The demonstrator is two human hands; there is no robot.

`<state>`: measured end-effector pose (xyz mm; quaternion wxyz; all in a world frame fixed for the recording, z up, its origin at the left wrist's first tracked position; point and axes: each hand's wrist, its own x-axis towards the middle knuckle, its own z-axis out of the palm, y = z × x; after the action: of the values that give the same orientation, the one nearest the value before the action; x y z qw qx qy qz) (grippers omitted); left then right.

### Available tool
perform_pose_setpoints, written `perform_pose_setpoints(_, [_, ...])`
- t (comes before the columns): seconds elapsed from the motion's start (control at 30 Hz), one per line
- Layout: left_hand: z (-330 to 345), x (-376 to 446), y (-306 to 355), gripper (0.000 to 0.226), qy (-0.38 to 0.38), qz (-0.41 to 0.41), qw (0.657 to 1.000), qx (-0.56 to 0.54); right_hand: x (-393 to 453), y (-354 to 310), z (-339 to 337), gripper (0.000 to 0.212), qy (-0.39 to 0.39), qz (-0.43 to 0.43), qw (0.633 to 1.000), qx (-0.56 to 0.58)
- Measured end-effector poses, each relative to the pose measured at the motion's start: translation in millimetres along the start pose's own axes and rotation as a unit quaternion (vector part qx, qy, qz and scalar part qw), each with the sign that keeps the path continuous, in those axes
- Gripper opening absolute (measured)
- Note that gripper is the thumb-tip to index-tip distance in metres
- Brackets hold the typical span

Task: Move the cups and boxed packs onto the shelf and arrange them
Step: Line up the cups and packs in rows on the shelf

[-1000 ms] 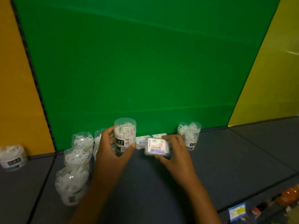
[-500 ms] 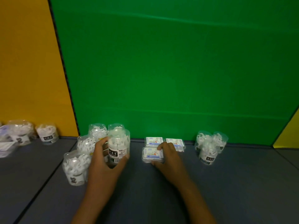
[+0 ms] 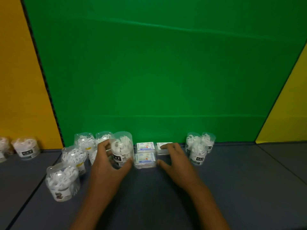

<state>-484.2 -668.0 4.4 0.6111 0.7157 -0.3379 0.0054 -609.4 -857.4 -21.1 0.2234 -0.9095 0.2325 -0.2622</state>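
My left hand [image 3: 108, 165] is wrapped around a clear floss cup [image 3: 122, 149] with a black label, standing on the grey shelf [image 3: 232, 188] near the green back wall. Just right of that cup lies a boxed pack [image 3: 145, 160], with a second pack [image 3: 145, 146] behind it and a third [image 3: 162, 145] partly under my fingers. My right hand [image 3: 176, 161] rests open beside the front pack, thumb near its right edge, fingertips touching the third pack. More clear cups [image 3: 63, 180] stand in a group at the left, and three cups [image 3: 198, 149] cluster at the right.
Further cups [image 3: 26, 147] stand on the neighbouring shelf section at far left, below the orange wall. A green panel [image 3: 157, 72] closes the back; a yellow panel [image 3: 285, 113] stands at the right. Dark seams divide the shelf boards.
The right hand has let go of the front boxed pack, now lying on the shelf, and spread open. The left hand has moved its cup right, next to the packs.
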Motion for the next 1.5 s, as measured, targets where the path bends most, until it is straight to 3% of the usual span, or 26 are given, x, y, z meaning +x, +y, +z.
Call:
perform_pose_setpoints(0.2, [34.6, 2.1, 23.1, 0.087, -0.040, 0.064, 0.997, -0.007, -19.9, 33.4, -71.9, 0.042, 0.094, 0.024, 0.992, -0.079])
perform_pose_setpoints(0.33, [67.4, 5.5, 43.9, 0.081, -0.066, 0.094, 0.993, 0.005, -29.0, 68.7, -110.0, 0.048, 0.118, 0.060, 0.981, -0.139])
perform_pose_setpoints(0.63, [177.7, -2.8, 91.0, 0.074, -0.086, 0.116, 0.989, 0.016, -32.3, 151.9, -162.7, 0.059, 0.012, 0.059, 0.985, -0.159])
perform_pose_setpoints(0.87, [259.7, -8.6, 99.7, 0.065, -0.065, 0.130, 0.983, 0.114, -29.9, 203.6, -178.3, 0.054, -0.021, 0.038, 0.992, -0.122])
perform_pose_setpoints(1.0, [288.1, -10.1, 93.3, 0.068, -0.058, 0.142, 0.959, 0.240, -33.1, 218.9, -177.7, 0.050, -0.030, 0.019, 0.995, -0.095])
perform_pose_setpoints(1.17, [313.0, -9.2, 87.1, 0.066, -0.041, 0.166, 0.901, 0.398, -35.7, 232.0, -177.8, 0.052, -0.060, 0.013, 0.995, -0.079])
perform_pose_setpoints(1.5, [333.2, -12.4, 70.8, 0.071, -0.052, 0.154, 0.843, 0.513, -27.8, 235.4, -179.7, 0.058, -0.050, 0.009, 0.985, -0.167])
